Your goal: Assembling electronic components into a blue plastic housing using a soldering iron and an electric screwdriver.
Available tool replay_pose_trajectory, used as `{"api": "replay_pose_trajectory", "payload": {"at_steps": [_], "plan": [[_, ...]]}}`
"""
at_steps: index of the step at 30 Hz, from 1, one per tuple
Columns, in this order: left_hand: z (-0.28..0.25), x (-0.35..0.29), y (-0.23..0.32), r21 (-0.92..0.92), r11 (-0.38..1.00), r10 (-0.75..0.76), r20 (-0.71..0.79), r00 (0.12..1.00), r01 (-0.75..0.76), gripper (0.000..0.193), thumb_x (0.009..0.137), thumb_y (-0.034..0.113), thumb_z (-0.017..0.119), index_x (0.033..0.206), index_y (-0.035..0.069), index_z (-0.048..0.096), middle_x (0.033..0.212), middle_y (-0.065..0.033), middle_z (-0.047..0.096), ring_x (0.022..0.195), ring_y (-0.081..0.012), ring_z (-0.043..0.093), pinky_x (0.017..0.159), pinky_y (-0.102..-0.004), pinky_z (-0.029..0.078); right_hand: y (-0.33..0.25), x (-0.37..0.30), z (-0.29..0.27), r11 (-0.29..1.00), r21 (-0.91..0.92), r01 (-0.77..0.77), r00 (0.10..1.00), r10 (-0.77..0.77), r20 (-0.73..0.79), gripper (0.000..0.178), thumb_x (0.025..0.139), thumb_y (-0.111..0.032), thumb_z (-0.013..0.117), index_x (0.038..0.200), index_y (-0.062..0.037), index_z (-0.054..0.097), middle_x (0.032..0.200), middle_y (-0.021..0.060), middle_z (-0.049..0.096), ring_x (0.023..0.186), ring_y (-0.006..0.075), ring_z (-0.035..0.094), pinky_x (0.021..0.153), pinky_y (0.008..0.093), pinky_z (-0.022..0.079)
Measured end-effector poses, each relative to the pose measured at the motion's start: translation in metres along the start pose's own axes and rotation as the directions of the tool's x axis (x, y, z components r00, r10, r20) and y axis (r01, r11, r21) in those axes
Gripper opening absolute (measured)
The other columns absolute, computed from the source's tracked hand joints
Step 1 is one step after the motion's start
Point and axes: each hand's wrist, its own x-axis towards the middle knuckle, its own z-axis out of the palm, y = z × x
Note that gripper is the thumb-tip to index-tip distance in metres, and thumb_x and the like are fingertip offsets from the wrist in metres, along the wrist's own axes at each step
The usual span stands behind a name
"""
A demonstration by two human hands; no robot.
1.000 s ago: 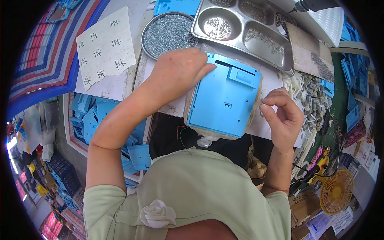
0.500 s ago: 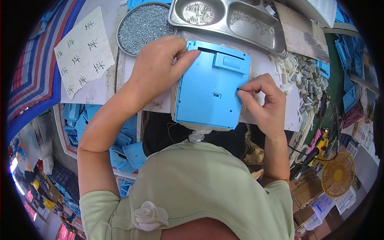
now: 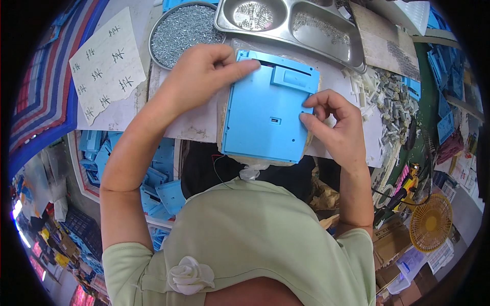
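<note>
A flat blue plastic housing panel (image 3: pixel 260 109) lies before me, with a long slot at its far end, a raised block and small holes. My left hand (image 3: pixel 206 71) is over its far left corner, fingers curled and thumb stretched across the slot's left end. Whatever its curled fingers hold, if anything, is hidden. At the panel's right edge is my right hand (image 3: pixel 337 122), thumb and forefinger slightly apart beside a small hole. Nothing shows between these fingertips. Under the panel, a padded base wrapped in clear plastic (image 3: pixel 250 171) shows along the edges.
Beyond my left hand stands a round metal bowl of screws (image 3: pixel 186 33); a steel compartment tray (image 3: pixel 293 38) with small metal parts is beside it. Loose white and grey pieces (image 3: pixel 390 109) lie at right. A bin of blue panels (image 3: pixel 171 196) sits below left, a yellow fan (image 3: pixel 431 223) lower right.
My right thumb and forefinger have parted a little at the panel's edge, the forefinger moving farther up it. My left thumb has straightened over the slot. The panel has barely shifted.
</note>
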Motion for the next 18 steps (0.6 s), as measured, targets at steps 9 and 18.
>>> {"api": "replay_pose_trajectory", "payload": {"at_steps": [9, 18], "plan": [[-0.054, -0.007, -0.044, 0.668, 0.743, 0.314, -0.312, 0.897, -0.028, 0.016, 0.085, 0.02, 0.076, 0.088, 0.004, 0.074, 0.087, -0.0094, 0.069, 0.09, -0.0303, 0.066, 0.082, -0.0436, 0.049, -0.053, 0.065, 0.0, 0.699, -0.341, 0.629, 0.745, -0.667, 0.009, 0.014, 0.076, -0.005, 0.078, 0.089, -0.0043, 0.071, 0.078, 0.0055, 0.065, 0.074, 0.0217, 0.06, 0.072, 0.0318, 0.048], [-0.046, -0.008, -0.06, 0.653, 0.757, 0.368, -0.435, 0.822, 0.007, 0.011, 0.088, 0.019, 0.072, 0.09, 0.008, 0.073, 0.087, -0.0072, 0.069, 0.09, -0.0291, 0.066, 0.08, -0.0463, 0.044, -0.089, 0.214, 0.122, 0.121, -0.698, 0.705, 0.671, -0.432, 0.603, 0.02, 0.088, -0.016, 0.061, 0.09, -0.0074, 0.078, 0.098, 0.0134, 0.076, 0.112, 0.0316, 0.064, 0.088, 0.0468, 0.052]]}}
